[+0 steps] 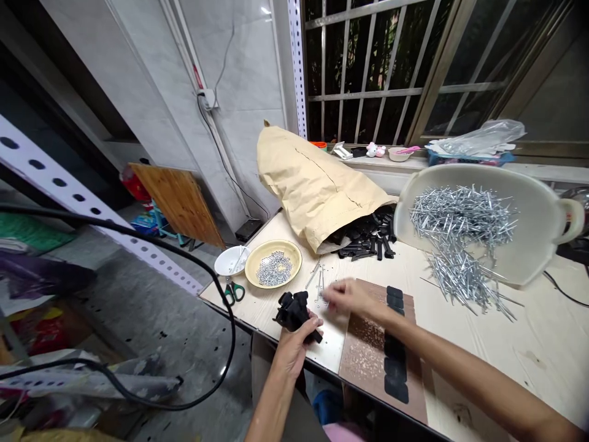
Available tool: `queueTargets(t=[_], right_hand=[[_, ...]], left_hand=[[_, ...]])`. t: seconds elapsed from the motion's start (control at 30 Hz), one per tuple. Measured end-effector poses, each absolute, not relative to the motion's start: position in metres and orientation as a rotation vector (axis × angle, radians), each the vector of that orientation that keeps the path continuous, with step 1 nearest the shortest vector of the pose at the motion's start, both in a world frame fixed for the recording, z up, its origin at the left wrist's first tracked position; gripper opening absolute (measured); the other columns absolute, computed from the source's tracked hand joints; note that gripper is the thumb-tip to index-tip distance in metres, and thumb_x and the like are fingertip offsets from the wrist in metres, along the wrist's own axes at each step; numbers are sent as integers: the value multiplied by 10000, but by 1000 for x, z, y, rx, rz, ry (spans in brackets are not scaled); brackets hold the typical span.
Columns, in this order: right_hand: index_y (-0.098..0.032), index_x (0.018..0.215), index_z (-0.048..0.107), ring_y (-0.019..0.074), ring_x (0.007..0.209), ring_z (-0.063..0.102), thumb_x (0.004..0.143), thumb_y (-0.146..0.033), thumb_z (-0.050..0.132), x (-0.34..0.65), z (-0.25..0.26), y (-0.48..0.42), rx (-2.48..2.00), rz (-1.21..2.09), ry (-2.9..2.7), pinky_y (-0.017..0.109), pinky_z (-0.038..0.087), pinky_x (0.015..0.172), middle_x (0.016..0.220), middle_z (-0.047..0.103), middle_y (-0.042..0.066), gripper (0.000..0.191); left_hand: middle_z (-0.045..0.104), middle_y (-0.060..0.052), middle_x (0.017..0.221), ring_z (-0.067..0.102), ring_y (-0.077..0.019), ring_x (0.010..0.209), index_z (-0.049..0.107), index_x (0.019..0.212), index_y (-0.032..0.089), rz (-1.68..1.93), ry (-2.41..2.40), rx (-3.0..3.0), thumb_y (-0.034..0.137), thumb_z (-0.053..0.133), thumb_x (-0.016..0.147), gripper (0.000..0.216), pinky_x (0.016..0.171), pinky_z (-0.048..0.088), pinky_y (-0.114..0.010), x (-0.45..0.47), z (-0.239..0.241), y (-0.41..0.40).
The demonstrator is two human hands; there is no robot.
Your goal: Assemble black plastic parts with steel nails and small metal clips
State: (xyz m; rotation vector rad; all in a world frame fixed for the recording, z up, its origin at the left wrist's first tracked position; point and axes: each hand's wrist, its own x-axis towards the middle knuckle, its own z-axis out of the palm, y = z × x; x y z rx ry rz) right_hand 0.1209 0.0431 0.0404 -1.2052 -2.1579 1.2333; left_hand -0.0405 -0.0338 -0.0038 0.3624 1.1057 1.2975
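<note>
My left hand [294,347] is closed around a cluster of black plastic parts [293,312] above the table's front edge. To its right, my right hand [347,298] reaches over the tabletop with curled fingers close together; they are blurred, and anything between them is hidden. Just past those fingertips lie a few long metal screws [313,273] and small loose metal pieces. A yellow bowl [251,279] of small silver nuts sits beyond my left hand. Under my right forearm is a brown board [363,374] with a strip of black pads [396,390] and pale crumbs.
A paper sack [317,178] spills black plastic parts [380,236] at the back. At right, a large pale basin [529,245] lies tilted with long metal screws [464,276] spilling out. Green-handled scissors [234,293] and a white bowl [227,261] are at the left edge. A black cable [232,331] loops in front.
</note>
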Motion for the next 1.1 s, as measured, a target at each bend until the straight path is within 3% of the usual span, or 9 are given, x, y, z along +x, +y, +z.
queueTargets(t=[0.07, 0.13, 0.27, 0.4, 0.47, 0.6, 0.73, 0.87, 1.1], right_hand=[[-129, 777, 653, 140, 645, 576, 925, -427, 337, 120, 38, 77, -1645, 803, -2177, 238, 425, 578, 713, 634, 57, 458], [-135, 691, 652, 158, 650, 585, 868, -452, 452, 113, 31, 104, -1819, 679, -2192, 244, 405, 575, 689, 640, 69, 415], [-176, 629, 656, 181, 684, 612, 691, -401, 660, 93, 15, 125, -1953, 712, -2242, 241, 391, 570, 691, 658, 49, 233], [-196, 729, 669, 206, 738, 630, 670, -298, 652, 86, 10, 122, -2025, 721, -2252, 252, 389, 577, 764, 678, 49, 119], [-195, 865, 660, 215, 791, 630, 682, -230, 624, 86, 10, 119, -2015, 694, -2253, 258, 388, 600, 846, 682, 62, 190], [-183, 1053, 586, 208, 825, 615, 714, -168, 568, 91, 8, 113, -1919, 661, -2251, 250, 372, 605, 941, 669, 80, 340], [-169, 924, 612, 162, 767, 591, 790, -166, 480, 102, 14, 107, -1763, 671, -2237, 226, 353, 595, 867, 662, 56, 188], [-167, 908, 600, 126, 744, 560, 875, -221, 432, 120, 46, 95, -1495, 674, -2263, 213, 359, 631, 839, 642, 23, 180], [-175, 860, 662, 116, 710, 528, 871, -301, 546, 146, 104, 75, -835, 523, -2443, 219, 358, 627, 793, 599, 24, 172]], left_hand=[[658, -28, 759, 618, -151, 710, 659, 801, 131, 1353, 1174, 427, 174, 831, 487, 361, 666, 478, -254, -41, -5, -35], [654, -21, 756, 601, -134, 720, 665, 774, 132, 1393, 1211, 498, 160, 827, 481, 335, 714, 464, -243, -38, -4, -32], [643, -16, 776, 588, -132, 757, 665, 767, 147, 1381, 1178, 624, 171, 795, 540, 263, 758, 446, -246, -32, -1, -23], [642, -22, 813, 593, -141, 788, 658, 821, 155, 1341, 1160, 659, 191, 774, 572, 276, 737, 444, -244, -28, 1, -14], [642, -34, 825, 596, -152, 778, 650, 846, 150, 1320, 1191, 658, 196, 779, 559, 318, 696, 447, -245, -28, 2, -11], [633, -32, 813, 592, -147, 750, 638, 849, 149, 1340, 1210, 681, 209, 779, 553, 334, 680, 448, -246, -31, 0, -10], [628, -3, 791, 582, -123, 731, 636, 839, 165, 1368, 1204, 733, 226, 766, 572, 303, 704, 442, -243, -37, -4, -11], [626, 0, 798, 582, -125, 720, 634, 832, 175, 1376, 1235, 767, 226, 768, 560, 307, 708, 449, -262, -38, -2, -10], [638, -24, 782, 584, -157, 725, 630, 787, 170, 1323, 1323, 1006, 225, 751, 564, 259, 708, 450, -284, -32, 1, -4]])
